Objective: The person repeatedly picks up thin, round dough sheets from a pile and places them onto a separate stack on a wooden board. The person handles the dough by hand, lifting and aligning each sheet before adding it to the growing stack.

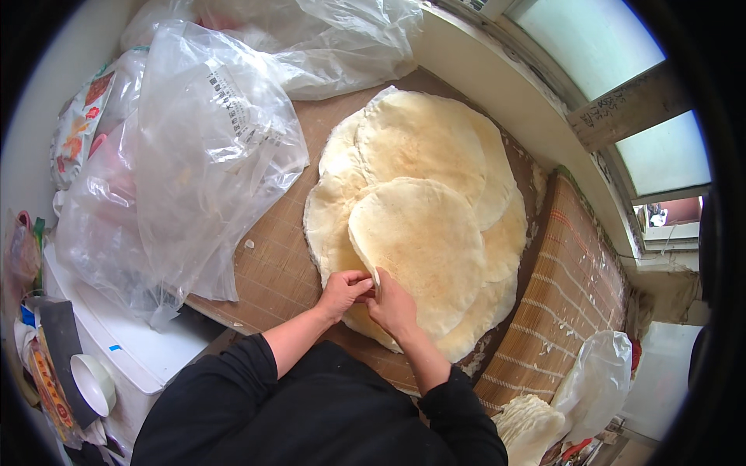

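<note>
A thin round flatbread (pixel 425 244), pale with light browning, lies uppermost at the near side of a spread of overlapping flatbreads (pixel 422 137). Its left edge is lifted slightly and curls upward. My right hand (pixel 393 306) pinches that raised edge, thumb on top and fingers underneath. Close beside it, my left hand (pixel 341 296) has its thumb and fingertips at the same edge, partly hidden where the two hands meet. The flatbreads rest on a brown woven mat (pixel 274 256).
Large clear plastic bags (pixel 215 145) cover the left and back. A white bowl (pixel 93 384) stands at lower left by a white surface (pixel 157 343). Rightward, a bamboo mat (pixel 548 303) curves up near the window wall (pixel 495 81). More stacked flatbreads (pixel 530 428) sit at lower right.
</note>
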`<state>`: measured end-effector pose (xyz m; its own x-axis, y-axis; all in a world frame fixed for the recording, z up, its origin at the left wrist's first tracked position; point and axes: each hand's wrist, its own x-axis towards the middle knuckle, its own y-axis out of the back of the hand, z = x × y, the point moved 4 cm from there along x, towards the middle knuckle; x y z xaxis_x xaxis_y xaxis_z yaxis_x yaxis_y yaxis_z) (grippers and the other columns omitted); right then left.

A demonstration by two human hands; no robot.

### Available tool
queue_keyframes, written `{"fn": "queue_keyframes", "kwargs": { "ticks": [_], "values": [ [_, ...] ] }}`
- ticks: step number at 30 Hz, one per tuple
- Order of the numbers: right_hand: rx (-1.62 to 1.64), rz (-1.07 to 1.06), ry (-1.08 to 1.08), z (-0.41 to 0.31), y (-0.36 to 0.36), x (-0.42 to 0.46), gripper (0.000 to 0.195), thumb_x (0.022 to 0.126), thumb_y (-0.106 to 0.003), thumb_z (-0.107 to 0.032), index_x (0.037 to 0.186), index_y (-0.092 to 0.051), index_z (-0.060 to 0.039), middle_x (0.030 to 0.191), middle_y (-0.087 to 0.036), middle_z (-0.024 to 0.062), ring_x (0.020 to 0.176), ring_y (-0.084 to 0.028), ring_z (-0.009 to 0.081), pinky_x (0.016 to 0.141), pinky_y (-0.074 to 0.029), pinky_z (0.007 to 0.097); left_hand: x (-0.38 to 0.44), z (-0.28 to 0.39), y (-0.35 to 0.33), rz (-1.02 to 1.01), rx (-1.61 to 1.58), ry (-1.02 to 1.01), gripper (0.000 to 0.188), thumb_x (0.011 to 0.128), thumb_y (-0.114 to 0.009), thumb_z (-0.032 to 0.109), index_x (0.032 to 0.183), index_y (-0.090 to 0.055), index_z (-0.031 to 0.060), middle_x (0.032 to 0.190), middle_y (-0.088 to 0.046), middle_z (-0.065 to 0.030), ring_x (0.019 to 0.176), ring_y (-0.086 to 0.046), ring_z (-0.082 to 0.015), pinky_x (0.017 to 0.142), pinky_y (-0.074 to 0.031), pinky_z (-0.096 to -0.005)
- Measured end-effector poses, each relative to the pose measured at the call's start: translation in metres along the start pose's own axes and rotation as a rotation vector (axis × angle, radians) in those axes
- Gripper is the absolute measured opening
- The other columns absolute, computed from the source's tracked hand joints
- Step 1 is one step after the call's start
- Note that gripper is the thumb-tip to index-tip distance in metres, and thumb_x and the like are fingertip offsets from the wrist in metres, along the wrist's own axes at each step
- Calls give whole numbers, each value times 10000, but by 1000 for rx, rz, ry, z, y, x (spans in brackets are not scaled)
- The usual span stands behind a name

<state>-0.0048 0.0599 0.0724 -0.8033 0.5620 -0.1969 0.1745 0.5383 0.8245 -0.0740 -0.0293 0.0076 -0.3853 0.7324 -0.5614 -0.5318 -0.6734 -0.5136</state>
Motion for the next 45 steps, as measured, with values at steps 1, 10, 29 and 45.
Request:
{"fn": "queue_keyframes", "kwargs": {
  "ticks": [1,10,29,45],
  "values": [
    [-39,-2,-36,6,-3,2,384,701,-574,-123,1083,-535,-122,748,-610,187,719,-604,362,642,-475,448,0,3,-4,-37,15,-49,249,850,-584,137,1050,-586,-12,897,-631,-69,783,-606,-129,686,-506,-241],
    [459,191,-125,77,243,23,359,654,-557,63,1006,-589,-2,757,-630,71,614,-602,130,511,-504,224,11,12,75,531,354,-136,263,731,-573,50,972,-608,-50,803,-641,-99,699,-607,-146,623,-479,-246],
    [-34,7,-5,-2,1,-2,469,726,-596,-179,1174,-470,-126,756,-613,198,690,-597,380,615,-473,453,0,22,-2,-98,34,147,223,862,-534,157,1028,-586,16,930,-618,-60,843,-599,-130,736,-483,-250],
    [4,238,124,-43,293,22,355,663,-543,42,1008,-601,-17,733,-645,116,628,-627,169,556,-498,288,-25,4,81,428,101,159,100,796,-558,79,868,-593,20,728,-603,-38,602,-571,-104,530,-464,-220]
  ]
}}
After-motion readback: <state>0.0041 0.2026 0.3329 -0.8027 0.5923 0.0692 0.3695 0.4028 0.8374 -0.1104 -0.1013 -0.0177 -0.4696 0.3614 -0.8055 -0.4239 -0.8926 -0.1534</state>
